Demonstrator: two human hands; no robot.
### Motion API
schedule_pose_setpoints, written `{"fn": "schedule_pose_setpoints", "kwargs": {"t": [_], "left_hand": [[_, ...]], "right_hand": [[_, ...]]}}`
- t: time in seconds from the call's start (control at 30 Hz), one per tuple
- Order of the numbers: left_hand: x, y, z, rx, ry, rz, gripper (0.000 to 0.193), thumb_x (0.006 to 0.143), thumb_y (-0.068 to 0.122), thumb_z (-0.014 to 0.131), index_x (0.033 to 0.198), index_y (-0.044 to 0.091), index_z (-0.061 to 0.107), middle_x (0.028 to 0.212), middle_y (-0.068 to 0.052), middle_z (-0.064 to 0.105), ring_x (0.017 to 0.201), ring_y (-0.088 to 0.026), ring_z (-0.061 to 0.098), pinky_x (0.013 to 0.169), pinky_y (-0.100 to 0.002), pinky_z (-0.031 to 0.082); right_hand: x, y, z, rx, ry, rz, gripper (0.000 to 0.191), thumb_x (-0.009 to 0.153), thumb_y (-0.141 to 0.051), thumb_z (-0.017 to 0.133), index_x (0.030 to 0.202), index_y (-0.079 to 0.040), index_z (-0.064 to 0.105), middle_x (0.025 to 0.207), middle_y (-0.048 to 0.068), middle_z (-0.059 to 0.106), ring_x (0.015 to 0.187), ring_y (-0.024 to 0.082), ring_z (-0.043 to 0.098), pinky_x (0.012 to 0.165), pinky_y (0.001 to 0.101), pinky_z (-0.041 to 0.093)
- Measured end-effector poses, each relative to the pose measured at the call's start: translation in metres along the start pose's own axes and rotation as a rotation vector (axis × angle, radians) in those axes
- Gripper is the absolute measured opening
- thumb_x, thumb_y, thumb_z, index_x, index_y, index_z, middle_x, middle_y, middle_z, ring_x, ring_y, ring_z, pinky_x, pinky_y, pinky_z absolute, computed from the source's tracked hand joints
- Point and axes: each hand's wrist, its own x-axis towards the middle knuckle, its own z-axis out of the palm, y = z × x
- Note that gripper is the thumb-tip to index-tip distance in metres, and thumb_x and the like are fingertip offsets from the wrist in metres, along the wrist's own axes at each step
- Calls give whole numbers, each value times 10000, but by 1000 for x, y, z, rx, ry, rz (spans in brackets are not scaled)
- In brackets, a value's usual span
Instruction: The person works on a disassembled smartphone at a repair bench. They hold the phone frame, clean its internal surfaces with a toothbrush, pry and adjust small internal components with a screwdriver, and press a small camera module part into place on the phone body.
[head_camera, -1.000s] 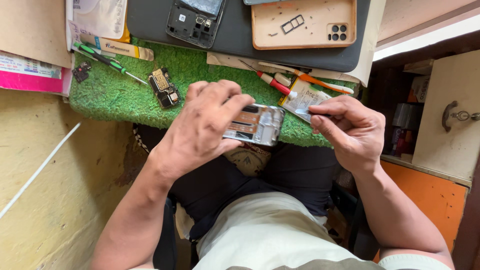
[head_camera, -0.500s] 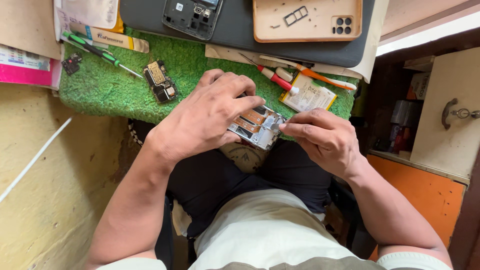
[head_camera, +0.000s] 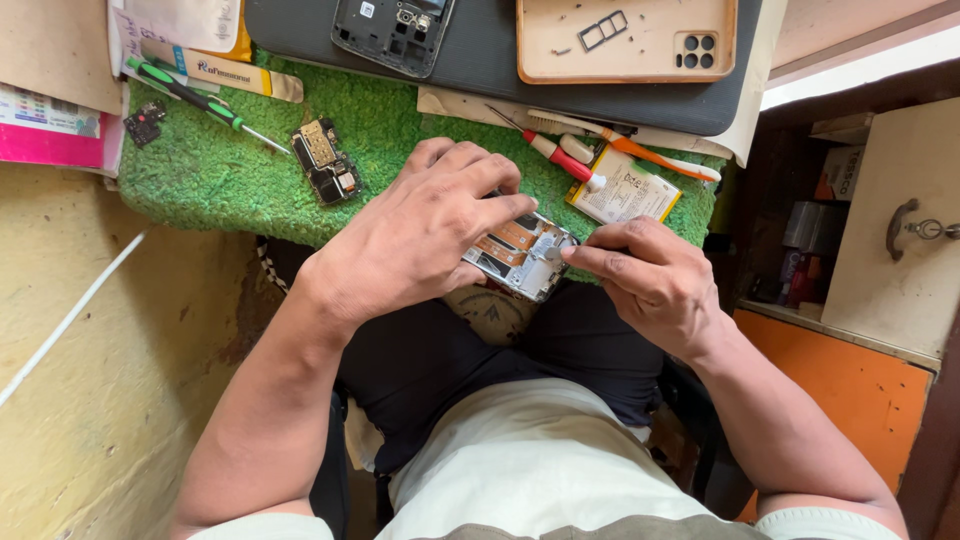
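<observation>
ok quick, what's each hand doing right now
Left hand: closed over the opened phone frame, holding it.
Right hand: fingertips pinched at the frame's right edge; anything held cannot be told.

In the centre of the frame I see the opened phone frame (head_camera: 520, 255), silver with orange and dark parts. The mat (head_camera: 215, 180) under it is bright green and fuzzy. In the upper left lies a screwdriver (head_camera: 195, 100) with a green and black handle, and to the upper right another screwdriver (head_camera: 555, 155) with a red and white handle. The battery (head_camera: 625, 195) is pale yellow. The phone case (head_camera: 625, 40) at the top is tan.
</observation>
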Motion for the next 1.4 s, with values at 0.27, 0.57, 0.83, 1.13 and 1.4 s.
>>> {"fn": "schedule_pose_setpoints", "kwargs": {"t": [0.27, 0.57, 0.83, 1.13, 1.4], "left_hand": [[1, 0, 0, 21, -6, 4, 700, 600, 177, 892, 1259, 68, 684, 1255, -102, 607, 1255, -300, 528, 1094, -482, 354], [1, -2, 0, 7, -7, 10, 692, 602, 181, 893, 1253, 65, 687, 1249, -102, 610, 1253, -299, 536, 1083, -485, 363], [1, -3, 1, 9, 7, 18, 688, 597, 175, 890, 1246, 61, 692, 1248, -109, 610, 1247, -299, 540, 1086, -483, 365], [0, -4, 2, 15, 27, 30, 685, 614, 184, 889, 1256, 61, 683, 1300, -132, 604, 1257, -311, 535, 1090, -483, 362], [0, -5, 3, 11, 10, 17, 667, 618, 179, 884, 1246, 69, 686, 1319, -130, 603, 1274, -310, 532, 1101, -490, 356]], "right_hand": [[1, 0, 0, 1, -9, 12, 448, 745, 109, 760, 1128, -122, 772, 994, 65, 690, 894, 232, 691, 773, 359, 582], [4, -3, 2, 6, -1, 3, 421, 756, 103, 770, 1115, -117, 776, 997, 74, 693, 892, 233, 685, 766, 359, 576], [4, -5, -2, 12, -23, 41, 417, 752, 88, 771, 1106, -132, 774, 991, 65, 691, 891, 230, 685, 768, 355, 578], [4, -4, -3, 9, -16, 59, 394, 773, 67, 780, 1105, -144, 776, 966, 54, 682, 889, 231, 686, 768, 356, 576], [7, -4, 3, -1, 8, 29, 362, 808, 54, 795, 1109, -145, 778, 967, 63, 674, 880, 236, 675, 757, 362, 565]]}}
